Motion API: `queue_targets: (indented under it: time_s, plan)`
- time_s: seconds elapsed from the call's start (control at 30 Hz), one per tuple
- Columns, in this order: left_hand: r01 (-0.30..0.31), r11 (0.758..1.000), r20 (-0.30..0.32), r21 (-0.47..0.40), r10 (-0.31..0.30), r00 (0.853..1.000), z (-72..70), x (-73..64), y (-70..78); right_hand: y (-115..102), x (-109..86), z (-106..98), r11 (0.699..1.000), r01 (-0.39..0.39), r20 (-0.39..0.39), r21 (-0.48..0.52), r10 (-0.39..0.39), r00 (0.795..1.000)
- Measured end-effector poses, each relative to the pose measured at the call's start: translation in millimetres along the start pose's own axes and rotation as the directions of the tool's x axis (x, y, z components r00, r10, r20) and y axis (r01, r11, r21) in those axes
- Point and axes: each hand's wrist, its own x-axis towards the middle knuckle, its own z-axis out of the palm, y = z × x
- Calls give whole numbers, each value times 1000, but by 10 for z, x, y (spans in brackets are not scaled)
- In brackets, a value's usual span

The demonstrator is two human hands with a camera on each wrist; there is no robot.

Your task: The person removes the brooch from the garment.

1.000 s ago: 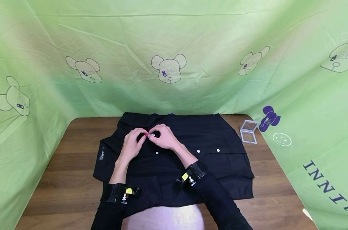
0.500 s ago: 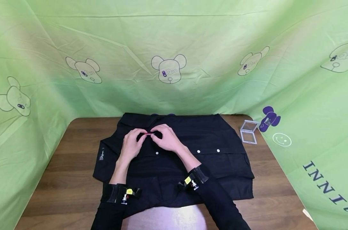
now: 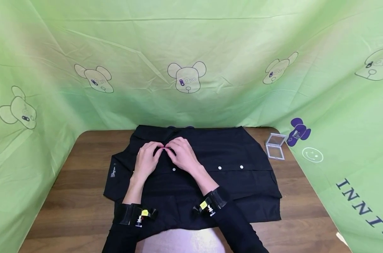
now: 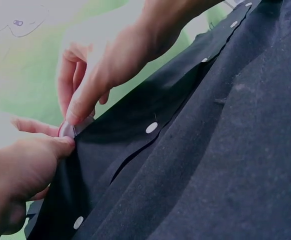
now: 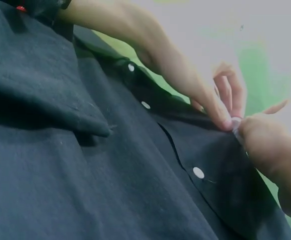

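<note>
Nearest, black straps are worn on both wrists, above the spread shirt. The cloth could be caught by a strap's hardware if an arm were drawn back low, and the front pulled into creases.

Farther in, a button lies near the hands, and two more are seen toward the right. The front is not fixed by anything visible, so a shift of the whole row could be caused by a forearm dragged across it.

Beyond, a small pale piece with a red edge is held between the hands, over the upper part of the shirt. It is pinched by thumb and fingertips of the left hand and of the right hand. Whether the cloth is touched by it cannot be told; most of it is hidden by the fingers. Because so little is gripped, it could be dropped if either pinch were loosened, or bent if the hands were pulled unevenly.

Farther right, an open case stands on the table, near the curtain; it could be knocked by a wide sweep of the right arm.
</note>
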Motion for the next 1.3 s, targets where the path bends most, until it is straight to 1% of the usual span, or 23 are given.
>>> queue_targets:
  time_s: [0.2, 0.33, 0.43, 0.53, 0.73, 0.83, 0.93, 1.07, 1.2, 1.3]
  plan:
    - [-47, 999, -10, 11, 47, 999, 22, 14, 4, -1, -31, 9, 999, 20, -34, -35, -21, 999]
    - [-58, 998, -14, -3, 57, 998, 43, 3, -7, 10, -57, 21, 999, 27, -41, -43, -28, 999]
    - [-61, 998, -22, -25, 61, 998, 60, -11, -21, 14, -77, 31, 1000, 22, -49, -20, -23, 999]
    - [-65, 996, -36, -66, 63, 997, 79, -18, -36, 25, -92, 47, 1000, 7, -67, 20, -6, 998]
    - [-39, 985, -27, -171, 35, 999, 86, -6, -44, 24, -88, 59, 992, -48, -111, 116, 61, 992]
    - [-17, 980, -22, -199, 13, 1000, 77, 1, -43, 18, -76, 63, 982, -70, -140, 173, 95, 986]
    - [6, 977, -23, -213, -11, 1000, 71, 4, -49, 18, -65, 69, 966, -101, -150, 237, 139, 979]
    - [41, 974, -18, -221, -46, 999, 69, -6, -69, 33, -63, 78, 935, -171, -129, 309, 220, 967]
    - [65, 972, -12, -226, -70, 997, 75, -11, -80, 48, -70, 83, 914, -229, -105, 334, 278, 955]
    - [65, 972, -17, -224, -70, 997, 77, -9, -83, 48, -72, 80, 903, -261, -86, 342, 307, 948]
